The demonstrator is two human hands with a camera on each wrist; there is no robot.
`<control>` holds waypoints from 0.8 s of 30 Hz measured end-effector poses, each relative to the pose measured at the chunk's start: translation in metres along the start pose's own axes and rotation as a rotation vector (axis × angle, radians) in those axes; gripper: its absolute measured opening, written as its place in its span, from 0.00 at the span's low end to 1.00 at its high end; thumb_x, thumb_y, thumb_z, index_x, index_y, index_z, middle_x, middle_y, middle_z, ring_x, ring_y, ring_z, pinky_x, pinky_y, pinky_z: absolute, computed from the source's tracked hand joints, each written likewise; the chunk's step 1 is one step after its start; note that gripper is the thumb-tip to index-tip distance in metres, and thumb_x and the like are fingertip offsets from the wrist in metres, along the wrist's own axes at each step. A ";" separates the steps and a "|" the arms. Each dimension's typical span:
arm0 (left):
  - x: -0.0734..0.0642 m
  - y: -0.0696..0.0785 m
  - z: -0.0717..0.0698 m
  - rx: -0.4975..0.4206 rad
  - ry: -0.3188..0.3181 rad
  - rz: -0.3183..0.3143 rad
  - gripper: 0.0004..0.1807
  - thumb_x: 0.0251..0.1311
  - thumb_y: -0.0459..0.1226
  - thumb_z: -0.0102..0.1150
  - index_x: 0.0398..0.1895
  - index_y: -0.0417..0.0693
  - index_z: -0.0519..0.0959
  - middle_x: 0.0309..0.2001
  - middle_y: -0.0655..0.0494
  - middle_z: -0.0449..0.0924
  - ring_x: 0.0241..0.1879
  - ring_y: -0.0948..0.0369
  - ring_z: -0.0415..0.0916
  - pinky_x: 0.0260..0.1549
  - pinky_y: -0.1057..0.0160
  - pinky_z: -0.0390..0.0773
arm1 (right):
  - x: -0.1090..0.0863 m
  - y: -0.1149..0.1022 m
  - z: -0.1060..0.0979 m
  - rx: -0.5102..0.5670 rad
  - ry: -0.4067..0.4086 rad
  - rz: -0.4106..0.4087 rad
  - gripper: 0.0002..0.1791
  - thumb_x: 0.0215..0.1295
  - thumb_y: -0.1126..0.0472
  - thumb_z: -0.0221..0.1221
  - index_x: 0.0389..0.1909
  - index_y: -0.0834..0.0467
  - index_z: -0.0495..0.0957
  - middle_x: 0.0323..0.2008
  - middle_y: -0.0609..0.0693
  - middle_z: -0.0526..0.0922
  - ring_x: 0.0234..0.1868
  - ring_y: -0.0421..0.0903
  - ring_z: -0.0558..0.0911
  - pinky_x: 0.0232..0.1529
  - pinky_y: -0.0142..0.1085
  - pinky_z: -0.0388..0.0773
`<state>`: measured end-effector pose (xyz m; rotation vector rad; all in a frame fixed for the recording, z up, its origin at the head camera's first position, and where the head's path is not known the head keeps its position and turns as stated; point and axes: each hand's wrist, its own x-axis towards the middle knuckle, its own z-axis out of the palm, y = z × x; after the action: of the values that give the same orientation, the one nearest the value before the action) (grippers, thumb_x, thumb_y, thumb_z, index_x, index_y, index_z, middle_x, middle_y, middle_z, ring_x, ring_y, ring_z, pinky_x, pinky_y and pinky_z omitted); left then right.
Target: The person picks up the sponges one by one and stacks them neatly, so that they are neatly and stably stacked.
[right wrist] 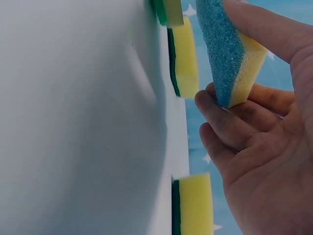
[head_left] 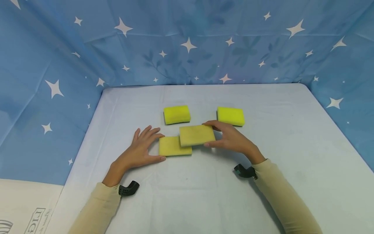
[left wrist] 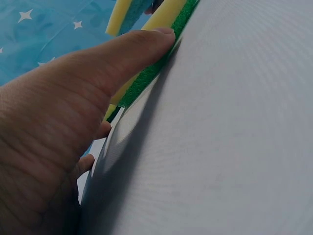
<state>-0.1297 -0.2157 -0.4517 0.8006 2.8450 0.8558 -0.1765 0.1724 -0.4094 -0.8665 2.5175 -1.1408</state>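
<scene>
My right hand [head_left: 232, 138] grips a pale yellow sponge [head_left: 196, 135] by its right end, thumb at the near edge and fingers at the far one. A rough blue layer [right wrist: 222, 58] covers its underside in the right wrist view. It hangs above the table and overlaps the right part of a second pale yellow sponge [head_left: 169, 148], which lies flat with a green scouring layer [left wrist: 144, 84] downward. Around that lower sponge's left end, my left hand [head_left: 138, 151] has its thumb at the near edge and index finger at the far edge; the other fingers are spread.
Two brighter yellow sponges with dark green undersides lie farther back: one at left [head_left: 176, 114], another at right [head_left: 230, 116]. They rest on the white-covered table [head_left: 187, 195]. A blue star-patterned cloth [head_left: 187, 65] rises along the back and sides.
</scene>
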 end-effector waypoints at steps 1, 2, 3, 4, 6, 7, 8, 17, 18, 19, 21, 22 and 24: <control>0.000 0.000 0.000 -0.001 0.000 -0.002 0.44 0.59 0.61 0.74 0.74 0.53 0.73 0.82 0.45 0.60 0.83 0.40 0.43 0.76 0.30 0.31 | 0.002 -0.001 0.002 0.005 -0.003 -0.002 0.44 0.62 0.43 0.78 0.75 0.55 0.73 0.71 0.50 0.77 0.71 0.55 0.76 0.72 0.55 0.71; 0.000 0.000 0.000 -0.002 -0.003 -0.006 0.44 0.59 0.61 0.74 0.74 0.53 0.73 0.82 0.45 0.60 0.84 0.40 0.43 0.76 0.30 0.31 | 0.003 -0.002 0.003 0.005 -0.006 -0.001 0.44 0.62 0.43 0.78 0.75 0.55 0.73 0.71 0.50 0.77 0.71 0.55 0.76 0.72 0.55 0.71; 0.000 0.000 0.001 -0.001 -0.004 -0.007 0.44 0.59 0.61 0.74 0.74 0.53 0.73 0.82 0.46 0.60 0.84 0.40 0.43 0.76 0.30 0.31 | 0.006 -0.004 0.005 0.002 -0.009 -0.003 0.44 0.62 0.43 0.78 0.75 0.55 0.73 0.71 0.49 0.77 0.71 0.55 0.77 0.72 0.55 0.71; 0.000 0.000 0.000 0.000 -0.005 -0.008 0.44 0.59 0.61 0.74 0.74 0.53 0.73 0.82 0.46 0.60 0.84 0.40 0.43 0.76 0.30 0.31 | 0.008 -0.005 0.007 -0.002 -0.015 -0.005 0.44 0.62 0.43 0.77 0.75 0.55 0.73 0.70 0.49 0.77 0.71 0.54 0.77 0.72 0.54 0.71; 0.000 -0.001 0.000 0.000 -0.004 -0.007 0.44 0.59 0.61 0.74 0.74 0.52 0.73 0.82 0.45 0.60 0.83 0.40 0.43 0.76 0.30 0.31 | 0.012 -0.008 0.011 -0.009 -0.023 -0.010 0.43 0.63 0.43 0.77 0.75 0.55 0.73 0.70 0.49 0.77 0.71 0.54 0.77 0.72 0.54 0.71; 0.000 0.000 0.000 0.000 -0.004 -0.008 0.44 0.59 0.61 0.74 0.73 0.52 0.73 0.82 0.45 0.60 0.83 0.40 0.43 0.76 0.30 0.31 | 0.014 -0.010 0.013 -0.013 -0.027 -0.010 0.43 0.63 0.43 0.77 0.75 0.55 0.73 0.70 0.49 0.77 0.71 0.54 0.77 0.72 0.53 0.71; 0.001 0.000 0.000 0.001 -0.003 -0.007 0.44 0.59 0.61 0.74 0.73 0.51 0.73 0.82 0.46 0.60 0.83 0.40 0.43 0.76 0.30 0.31 | 0.015 -0.011 0.015 -0.015 -0.030 -0.010 0.43 0.63 0.43 0.77 0.75 0.55 0.72 0.70 0.49 0.77 0.71 0.53 0.77 0.72 0.53 0.71; 0.002 -0.001 0.001 0.007 -0.007 -0.018 0.44 0.58 0.62 0.74 0.72 0.49 0.74 0.82 0.46 0.60 0.84 0.41 0.43 0.76 0.31 0.31 | 0.026 -0.024 0.025 0.000 -0.039 -0.029 0.43 0.62 0.44 0.77 0.73 0.57 0.72 0.68 0.49 0.78 0.70 0.52 0.77 0.72 0.51 0.71; 0.002 -0.001 0.001 0.008 -0.007 -0.018 0.44 0.58 0.62 0.74 0.71 0.49 0.74 0.81 0.45 0.60 0.84 0.41 0.43 0.76 0.30 0.31 | 0.027 -0.025 0.026 -0.001 -0.037 -0.031 0.43 0.62 0.44 0.77 0.72 0.57 0.72 0.67 0.49 0.78 0.70 0.52 0.77 0.72 0.50 0.72; 0.002 -0.001 0.001 0.007 -0.007 -0.018 0.44 0.58 0.62 0.74 0.71 0.49 0.74 0.81 0.45 0.60 0.84 0.41 0.43 0.76 0.31 0.31 | 0.028 -0.025 0.027 -0.001 -0.036 -0.033 0.43 0.62 0.43 0.77 0.72 0.57 0.72 0.67 0.48 0.78 0.70 0.51 0.77 0.72 0.50 0.72; 0.002 0.000 0.001 0.007 -0.008 -0.019 0.44 0.58 0.62 0.74 0.71 0.49 0.75 0.81 0.45 0.60 0.84 0.41 0.43 0.76 0.31 0.31 | 0.030 -0.026 0.029 -0.003 -0.037 -0.034 0.43 0.62 0.43 0.77 0.72 0.56 0.73 0.67 0.48 0.79 0.70 0.51 0.77 0.72 0.50 0.72; 0.001 0.000 0.000 0.007 -0.009 -0.020 0.44 0.58 0.63 0.74 0.71 0.48 0.75 0.81 0.45 0.60 0.84 0.41 0.43 0.76 0.31 0.31 | 0.031 -0.026 0.030 -0.005 -0.038 -0.034 0.43 0.62 0.42 0.77 0.72 0.56 0.73 0.67 0.48 0.79 0.70 0.51 0.77 0.72 0.51 0.72; 0.001 0.000 0.000 0.007 -0.009 -0.021 0.44 0.58 0.63 0.74 0.71 0.48 0.75 0.82 0.45 0.60 0.84 0.41 0.43 0.76 0.31 0.31 | 0.034 -0.027 0.031 -0.007 -0.043 -0.036 0.43 0.62 0.42 0.77 0.72 0.57 0.72 0.67 0.48 0.79 0.70 0.51 0.77 0.71 0.51 0.72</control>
<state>-0.1308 -0.2155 -0.4520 0.7713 2.8452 0.8381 -0.1781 0.1191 -0.4090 -0.9312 2.4825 -1.1127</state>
